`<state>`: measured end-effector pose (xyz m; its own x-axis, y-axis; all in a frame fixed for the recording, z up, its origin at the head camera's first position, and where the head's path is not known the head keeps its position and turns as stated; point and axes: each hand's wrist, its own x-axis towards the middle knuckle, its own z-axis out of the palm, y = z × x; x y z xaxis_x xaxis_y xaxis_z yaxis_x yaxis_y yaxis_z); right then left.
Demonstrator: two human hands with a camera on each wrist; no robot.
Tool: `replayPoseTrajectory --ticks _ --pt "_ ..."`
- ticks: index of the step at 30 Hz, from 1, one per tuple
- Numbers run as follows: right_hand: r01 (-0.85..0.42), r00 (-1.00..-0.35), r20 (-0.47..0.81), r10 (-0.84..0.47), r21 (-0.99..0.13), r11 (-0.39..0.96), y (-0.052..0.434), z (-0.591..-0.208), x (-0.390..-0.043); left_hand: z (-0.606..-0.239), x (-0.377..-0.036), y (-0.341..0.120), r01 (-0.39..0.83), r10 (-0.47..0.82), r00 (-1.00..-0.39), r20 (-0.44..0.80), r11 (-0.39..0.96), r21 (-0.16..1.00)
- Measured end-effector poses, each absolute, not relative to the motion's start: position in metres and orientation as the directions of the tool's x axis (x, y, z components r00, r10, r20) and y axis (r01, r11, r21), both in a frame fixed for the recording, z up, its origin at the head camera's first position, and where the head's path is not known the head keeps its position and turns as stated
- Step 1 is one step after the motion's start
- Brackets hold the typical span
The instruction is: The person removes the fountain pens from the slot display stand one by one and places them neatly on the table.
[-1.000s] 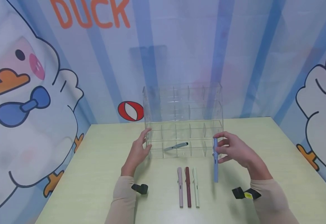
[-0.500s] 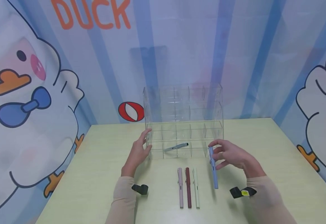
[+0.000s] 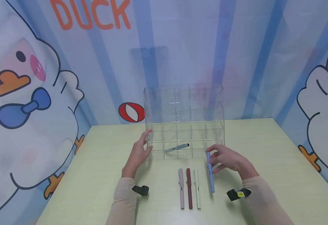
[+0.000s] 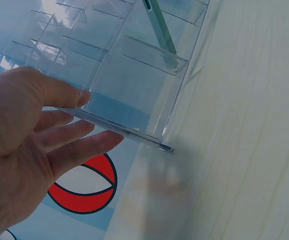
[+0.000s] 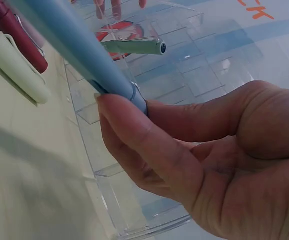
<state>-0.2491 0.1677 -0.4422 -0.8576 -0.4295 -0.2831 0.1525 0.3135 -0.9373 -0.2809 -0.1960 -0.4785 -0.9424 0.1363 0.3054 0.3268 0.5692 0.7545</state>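
My right hand [image 3: 225, 158] pinches a blue pen [image 3: 210, 175] near its clip end, in front of the rack's lower right corner. In the right wrist view the blue pen [image 5: 79, 45] slants up from between thumb and fingers. At the other end, my left hand [image 3: 137, 153] grips the side wall of a clear acrylic rack [image 3: 184, 135]; the left wrist view shows the thumb inside the panel [image 4: 129, 131] and the fingers outside. A grey-green pen [image 3: 177, 147] lies slanted in the rack's bottom row.
Lilac [image 3: 181, 189], dark red [image 3: 189, 189] and pale green [image 3: 197, 189] pens lie side by side on the light wooden table [image 3: 96, 175], in front of the rack. Behind it hangs a printed curtain [image 3: 186, 47]. Dark straps circle both sleeves.
My right hand has moved left and toward the front with the blue pen, closer to the three pens on the table. The left hand keeps its hold on the rack.
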Motion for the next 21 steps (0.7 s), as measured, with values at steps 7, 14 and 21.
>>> replayPoseTrajectory --ticks 7,14,21 --pt "0.143 -0.852 -0.292 -0.434 -0.928 0.345 0.163 -0.450 -0.251 -0.479 -0.281 -0.196 0.322 0.131 -0.944 0.303 0.572 0.754" --pt "0.149 -0.852 -0.325 -0.410 -0.902 0.406 0.157 -0.453 -0.248 -0.479 -0.280 -0.196 0.344 0.143 -0.936 0.322 0.571 0.746" --pt "0.139 -0.831 -0.346 -0.435 -0.887 0.440 0.153 -0.456 -0.247 -0.477 -0.279 -0.196 0.332 0.137 -0.940 0.312 0.575 0.748"
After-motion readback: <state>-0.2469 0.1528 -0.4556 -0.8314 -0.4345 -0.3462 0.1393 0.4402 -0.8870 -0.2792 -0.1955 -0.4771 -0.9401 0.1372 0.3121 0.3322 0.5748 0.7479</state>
